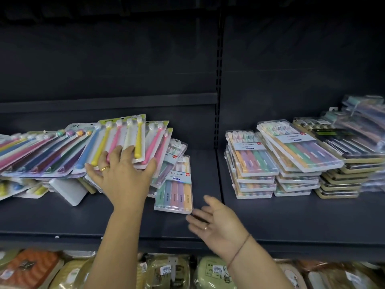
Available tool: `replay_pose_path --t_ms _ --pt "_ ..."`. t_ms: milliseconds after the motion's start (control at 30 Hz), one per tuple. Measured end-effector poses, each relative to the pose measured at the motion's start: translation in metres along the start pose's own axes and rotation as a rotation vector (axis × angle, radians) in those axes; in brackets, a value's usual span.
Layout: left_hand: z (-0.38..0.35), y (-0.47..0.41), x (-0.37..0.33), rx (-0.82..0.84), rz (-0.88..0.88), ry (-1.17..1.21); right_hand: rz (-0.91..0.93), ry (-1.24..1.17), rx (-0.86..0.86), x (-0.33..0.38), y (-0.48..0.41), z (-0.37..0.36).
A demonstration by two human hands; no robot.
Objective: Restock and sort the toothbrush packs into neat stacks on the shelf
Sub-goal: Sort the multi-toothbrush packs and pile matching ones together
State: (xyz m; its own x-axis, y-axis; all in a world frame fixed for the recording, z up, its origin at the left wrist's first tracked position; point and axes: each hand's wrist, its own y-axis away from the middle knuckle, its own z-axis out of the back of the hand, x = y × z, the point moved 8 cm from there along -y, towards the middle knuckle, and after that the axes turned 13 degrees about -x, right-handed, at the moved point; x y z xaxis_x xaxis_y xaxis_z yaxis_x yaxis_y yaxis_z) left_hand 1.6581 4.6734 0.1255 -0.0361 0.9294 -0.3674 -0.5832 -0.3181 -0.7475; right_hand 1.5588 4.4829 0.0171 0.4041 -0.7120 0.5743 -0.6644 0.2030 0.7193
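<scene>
**Loose packs at left, squared stacks at right**

The carded toothbrush packs (pixel 123 138) lay fanned in a slanting heap on the left part of the shelf (pixel 291 215). The left hand (pixel 123 174) pressed flat on them, its grip wide with fingers spread. Just beside the heap lay a clear five-brush case (pixel 175 190). The right hand (pixel 216 222) hovered near the case, palm up, its grip wide and holding nothing. Neat stacks (pixel 254 163) stood further right.
</scene>
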Motion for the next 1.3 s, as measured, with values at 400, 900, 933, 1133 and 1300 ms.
replay_pose_path --t_ms 400,900,933,1133,1300 --pt "-0.001 -0.004 0.024 0.005 0.081 0.023 -0.314 -0.366 0.111 -0.006 -0.022 -0.056" --pt "-0.005 -0.001 0.021 0.026 0.104 0.054 0.198 -0.129 -0.176 0.054 -0.038 0.025" --pt "-0.005 -0.001 0.021 0.028 0.106 0.053 0.193 -0.127 -0.166 0.055 -0.036 0.025" --pt "-0.005 -0.001 0.022 0.031 0.100 0.042 0.383 -0.045 -0.189 0.066 -0.015 0.029" --pt "-0.005 -0.001 0.021 0.039 0.106 0.036 0.540 -0.067 -0.138 0.091 0.021 0.038"
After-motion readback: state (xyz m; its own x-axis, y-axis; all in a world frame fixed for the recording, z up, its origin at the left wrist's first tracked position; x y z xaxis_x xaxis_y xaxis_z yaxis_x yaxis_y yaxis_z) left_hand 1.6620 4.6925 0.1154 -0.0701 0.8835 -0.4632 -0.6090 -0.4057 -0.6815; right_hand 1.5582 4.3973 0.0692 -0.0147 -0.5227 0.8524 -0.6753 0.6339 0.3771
